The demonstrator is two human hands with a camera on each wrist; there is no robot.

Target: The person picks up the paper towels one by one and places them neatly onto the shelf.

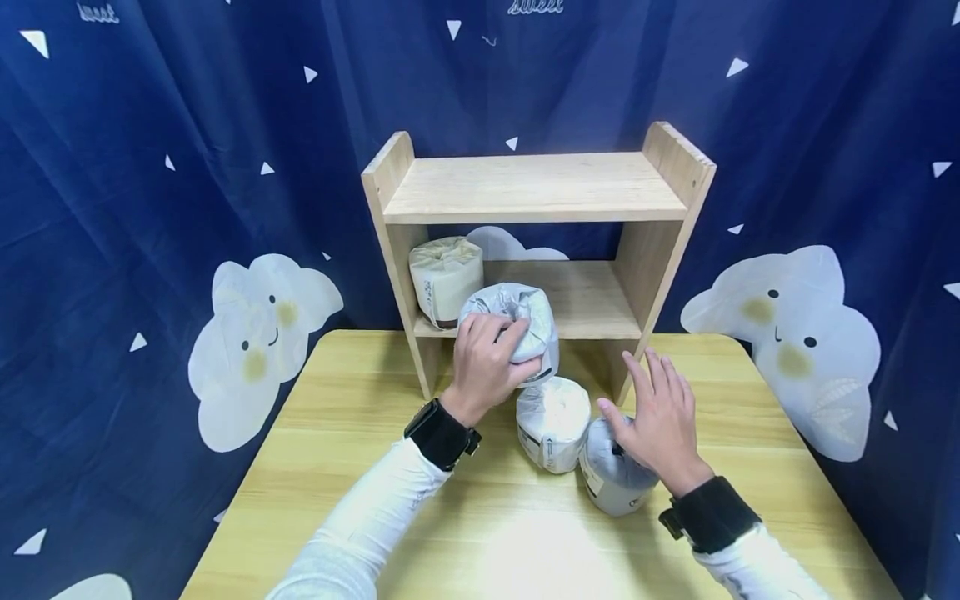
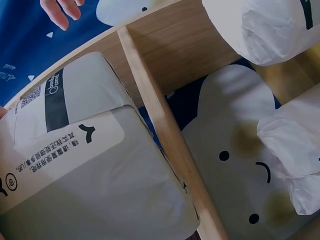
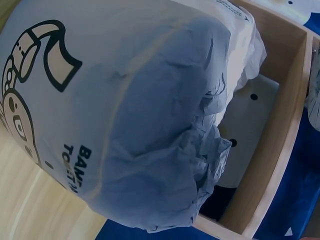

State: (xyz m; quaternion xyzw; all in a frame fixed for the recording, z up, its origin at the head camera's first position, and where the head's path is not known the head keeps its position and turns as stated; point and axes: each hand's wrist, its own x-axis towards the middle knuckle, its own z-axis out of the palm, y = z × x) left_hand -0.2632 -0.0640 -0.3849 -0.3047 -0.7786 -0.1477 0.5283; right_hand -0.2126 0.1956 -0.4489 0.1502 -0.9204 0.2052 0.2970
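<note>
Four wrapped paper rolls sit around a wooden shelf (image 1: 536, 187) on the table (image 1: 337, 467). One cream roll (image 1: 444, 279) stands inside at 9 o'clock. The left hand (image 1: 487, 362) grips a grey roll (image 1: 525, 321) at the shelf's front edge. Two rolls stand on the table; the right hand (image 1: 660, 421) rests flat, fingers straight, on the right roll (image 1: 611, 483), with the middle roll (image 1: 553, 421) at its 9 o'clock.

A wooden shelf (image 1: 536, 187) stands at the back of the table (image 1: 315, 467), with one paper roll (image 1: 444, 279) on its lower board at the left. A second roll (image 1: 517, 321) sits at that board's front edge under the left hand (image 1: 487, 362). Two more rolls (image 1: 553, 421) (image 1: 611, 479) stand side by side on the table before the shelf, the right hand (image 1: 660, 421) over the right one.
</note>
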